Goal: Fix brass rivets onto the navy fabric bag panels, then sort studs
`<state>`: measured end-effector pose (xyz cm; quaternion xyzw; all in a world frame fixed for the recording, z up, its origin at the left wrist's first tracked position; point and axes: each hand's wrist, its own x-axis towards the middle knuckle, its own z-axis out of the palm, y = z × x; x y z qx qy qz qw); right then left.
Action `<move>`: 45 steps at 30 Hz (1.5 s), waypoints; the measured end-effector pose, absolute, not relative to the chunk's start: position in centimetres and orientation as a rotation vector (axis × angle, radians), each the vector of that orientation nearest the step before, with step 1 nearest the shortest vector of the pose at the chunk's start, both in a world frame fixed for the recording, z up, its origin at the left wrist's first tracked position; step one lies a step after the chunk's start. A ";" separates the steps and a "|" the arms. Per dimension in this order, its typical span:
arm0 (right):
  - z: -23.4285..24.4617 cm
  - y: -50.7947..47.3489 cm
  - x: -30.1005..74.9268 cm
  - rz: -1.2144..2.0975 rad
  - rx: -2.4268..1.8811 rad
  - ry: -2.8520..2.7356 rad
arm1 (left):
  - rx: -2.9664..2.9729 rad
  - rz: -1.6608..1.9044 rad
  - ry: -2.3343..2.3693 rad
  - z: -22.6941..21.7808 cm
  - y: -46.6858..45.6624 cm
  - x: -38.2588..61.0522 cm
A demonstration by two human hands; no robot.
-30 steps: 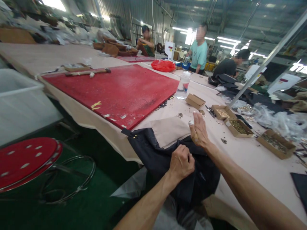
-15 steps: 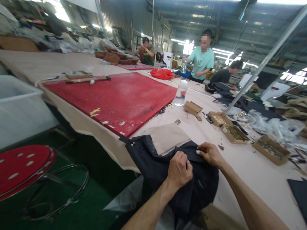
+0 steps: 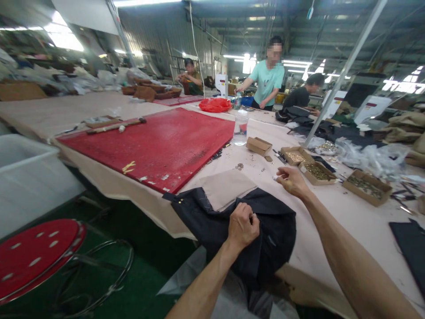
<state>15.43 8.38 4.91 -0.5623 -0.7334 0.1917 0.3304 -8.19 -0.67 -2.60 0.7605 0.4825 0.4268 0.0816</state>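
A dark fabric bag piece [image 3: 206, 226] hangs over the table's near edge, with two small gold-coloured studs at its left corner. A beige fabric panel [image 3: 226, 188] lies at its far side. My left hand [image 3: 244, 223] is closed on the dark bag piece near its middle, fingers curled under and partly hidden. My right hand [image 3: 292, 181] is above the table, off the fabric and close to the cardboard boxes. Its fingers are bent but apart, and something white, perhaps a wrap, shows at a fingertip.
Small boxes of metal fittings [image 3: 317, 173] stand to the right, near a clear jar [image 3: 241, 128]. A hammer [image 3: 116, 126] rests on the red board [image 3: 159, 146]. A red stool [image 3: 36, 257] and white bin [image 3: 29, 177] stand left. Several people work beyond.
My right hand has left the dark fabric and moved away towards the boxes. My left hand keeps its hold. The view has shifted slightly, and the standing person's arm is lower.
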 end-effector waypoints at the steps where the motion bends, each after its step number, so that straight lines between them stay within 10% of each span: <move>1: 4.9 7.4 15.5 0.519 -1.447 -1.936 | 2.268 1.277 1.442 -2.4 -0.8 -8.2; 11: -5.0 0.4 13.8 0.400 -1.268 -1.943 | 2.322 1.258 1.490 -1.6 -1.8 -8.5; 32: -3.1 -0.2 15.3 0.516 -1.360 -1.733 | 2.308 0.888 1.800 -0.4 -13.0 -7.1; 45: -2.9 -1.1 18.1 0.689 -1.220 -1.823 | 1.268 1.615 1.819 0.2 -14.4 -8.5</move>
